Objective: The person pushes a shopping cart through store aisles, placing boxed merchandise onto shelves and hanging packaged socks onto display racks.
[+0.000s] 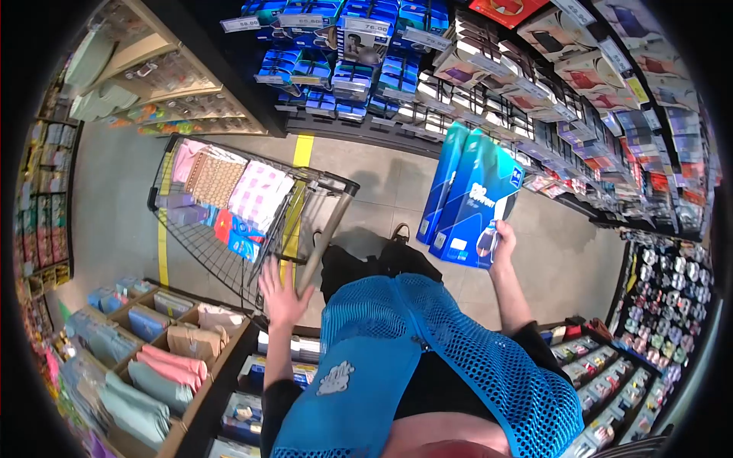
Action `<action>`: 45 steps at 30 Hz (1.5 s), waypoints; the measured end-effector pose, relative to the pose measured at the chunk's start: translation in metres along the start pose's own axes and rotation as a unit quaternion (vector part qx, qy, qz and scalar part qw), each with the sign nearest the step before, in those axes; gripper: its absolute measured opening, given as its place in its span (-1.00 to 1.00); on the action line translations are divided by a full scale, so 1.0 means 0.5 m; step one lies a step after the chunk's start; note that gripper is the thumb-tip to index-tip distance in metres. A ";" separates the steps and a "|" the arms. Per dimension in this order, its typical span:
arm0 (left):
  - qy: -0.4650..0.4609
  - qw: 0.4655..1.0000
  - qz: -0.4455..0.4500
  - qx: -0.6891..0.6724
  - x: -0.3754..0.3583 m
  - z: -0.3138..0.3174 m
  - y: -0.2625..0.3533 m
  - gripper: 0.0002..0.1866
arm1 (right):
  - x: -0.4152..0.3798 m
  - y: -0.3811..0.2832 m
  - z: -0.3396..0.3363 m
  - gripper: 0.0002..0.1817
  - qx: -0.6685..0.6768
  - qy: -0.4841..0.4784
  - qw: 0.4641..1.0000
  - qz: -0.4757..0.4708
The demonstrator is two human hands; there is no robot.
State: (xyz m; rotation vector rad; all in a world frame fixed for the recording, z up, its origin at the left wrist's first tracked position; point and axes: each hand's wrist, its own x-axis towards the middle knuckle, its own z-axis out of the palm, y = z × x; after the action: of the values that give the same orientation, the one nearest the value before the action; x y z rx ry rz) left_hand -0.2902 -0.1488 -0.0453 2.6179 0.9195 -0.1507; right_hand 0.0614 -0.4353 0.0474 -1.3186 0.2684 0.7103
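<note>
My right hand (504,243) grips blue packaged underwear boxes (472,210) by their lower right edge. Two boxes show side by side, tilted upright, with white lettering on the front one. My left hand (284,294) is open, fingers spread, just beside the lower end of the shopping cart's handle (327,240). Inside the cart lie a pink-and-white checked folded cloth (261,192), a brown patterned folded cloth (214,177) and a red-and-blue package (240,238).
Hanging racks of blue packs (355,76) stand ahead, with more boxed goods (527,91) along the right. At lower left is a divided bin of folded clothes (160,366). A display of small items (660,298) stands far right. Yellow floor tape (304,149) passes under the cart.
</note>
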 end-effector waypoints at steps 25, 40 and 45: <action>-0.139 0.988 0.067 -0.021 -0.049 -0.037 -0.116 -0.15 | 0.163 0.307 0.131 -0.20 0.114 -0.225 0.953 0.165; -0.044 0.997 -0.037 -0.051 0.255 0.040 0.138 -0.23 | 0.219 0.264 -0.010 -0.23 0.225 -0.150 0.957 0.106; -0.009 0.989 -0.078 -0.122 0.253 0.046 0.138 -0.31 | 0.241 0.230 -0.035 -0.21 0.159 -0.141 0.970 0.120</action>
State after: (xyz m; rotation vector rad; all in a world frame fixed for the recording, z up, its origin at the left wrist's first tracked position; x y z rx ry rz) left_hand -0.1478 -0.1332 -0.0732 2.3182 1.0647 -0.0937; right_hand 0.0867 -0.4041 -0.1154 -0.8740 0.3007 1.0041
